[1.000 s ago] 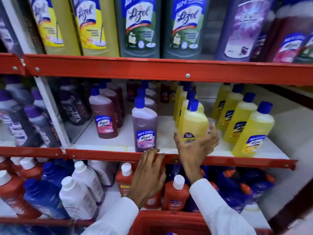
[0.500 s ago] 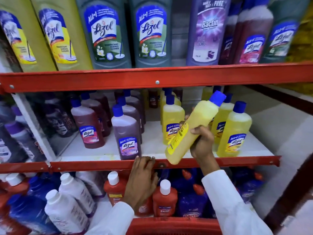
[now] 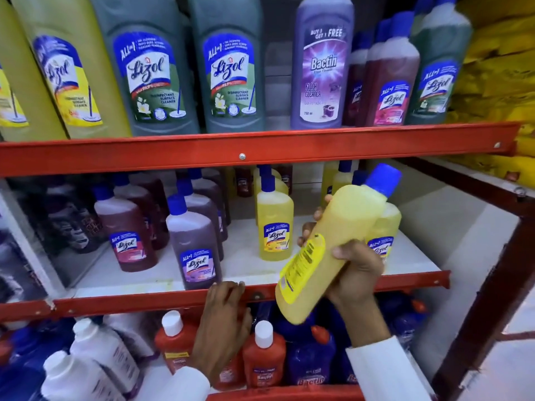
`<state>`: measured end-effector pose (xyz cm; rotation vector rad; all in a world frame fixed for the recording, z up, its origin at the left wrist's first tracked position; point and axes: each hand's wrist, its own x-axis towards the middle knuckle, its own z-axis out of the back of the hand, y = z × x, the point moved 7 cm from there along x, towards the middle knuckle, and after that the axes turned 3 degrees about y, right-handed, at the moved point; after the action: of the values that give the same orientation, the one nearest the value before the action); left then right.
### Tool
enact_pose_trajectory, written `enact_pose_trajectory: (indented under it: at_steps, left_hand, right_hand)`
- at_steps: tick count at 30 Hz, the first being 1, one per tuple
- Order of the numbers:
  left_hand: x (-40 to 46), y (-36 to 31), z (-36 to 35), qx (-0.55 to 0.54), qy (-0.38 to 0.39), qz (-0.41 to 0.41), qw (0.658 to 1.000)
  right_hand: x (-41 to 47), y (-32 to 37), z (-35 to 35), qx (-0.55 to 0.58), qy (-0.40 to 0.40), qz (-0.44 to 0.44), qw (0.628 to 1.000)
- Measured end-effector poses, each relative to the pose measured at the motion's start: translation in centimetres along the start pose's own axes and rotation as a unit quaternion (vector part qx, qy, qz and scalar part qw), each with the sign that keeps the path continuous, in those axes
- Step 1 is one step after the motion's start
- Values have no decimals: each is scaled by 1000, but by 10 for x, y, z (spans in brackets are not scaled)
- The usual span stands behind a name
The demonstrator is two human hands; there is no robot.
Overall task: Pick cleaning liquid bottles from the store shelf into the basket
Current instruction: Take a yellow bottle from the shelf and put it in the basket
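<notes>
Red steel shelving (image 3: pixel 260 153) fills our view, its white middle shelf board (image 3: pixel 246 267) carrying rows of small blue-capped bottles. Our right hand (image 3: pixel 351 273) holds a yellow plastic cleaning liquid bottle with a blue cap (image 3: pixel 333 244) in the air in front of that middle shelf, tilted so the cap points up and to the right and the base hangs past the red front rail; the grip is wrapped around its lower body, thumb across the front and fingertips (image 3: pixel 304 237) showing on the far side beside the yellow back label. Our left hand (image 3: pixel 223 322) rests with spread fingers on the red front rail, holding nothing. Another yellow bottle (image 3: pixel 275 224) stands upright on the shelf just left of the lifted one. Only the red plastic basket rim (image 3: pixel 283 394) shows at the bottom edge.
</notes>
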<state>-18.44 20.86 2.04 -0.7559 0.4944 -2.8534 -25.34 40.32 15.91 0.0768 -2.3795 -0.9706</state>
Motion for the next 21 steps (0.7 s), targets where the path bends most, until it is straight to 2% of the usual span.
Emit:
enact_pose_trajectory:
  at_steps: [1,2,4,8,13,17,21]
  left_hand:
    - [0,0,0,1,-1,1,1000]
    - [0,0,0,2,-1,1,1000]
    - [1,0,0,1,-1,-4,1000]
    - [-1,0,-1,-4,1,-14,1000]
    - [-6,2,-5,-19,13,1,1000]
    - [-19,-22,3,-126,-1,-7,992]
    - [-29,-73,-12,-231,100,-62,966]
  right_hand:
    - [-1,3,0,-44,-33,13,998]
    - [-4,5,7,-131,-90,36,987]
    - [-10,10,6,-234,-154,86,956]
    - [-14,4,8,-311,-193,108,924]
    - [-18,0,18,-368,-164,83,911]
    - [-29,-4,34,-380,-98,18,920]
    - [-58,-18,60,-410,-28,-62,909]
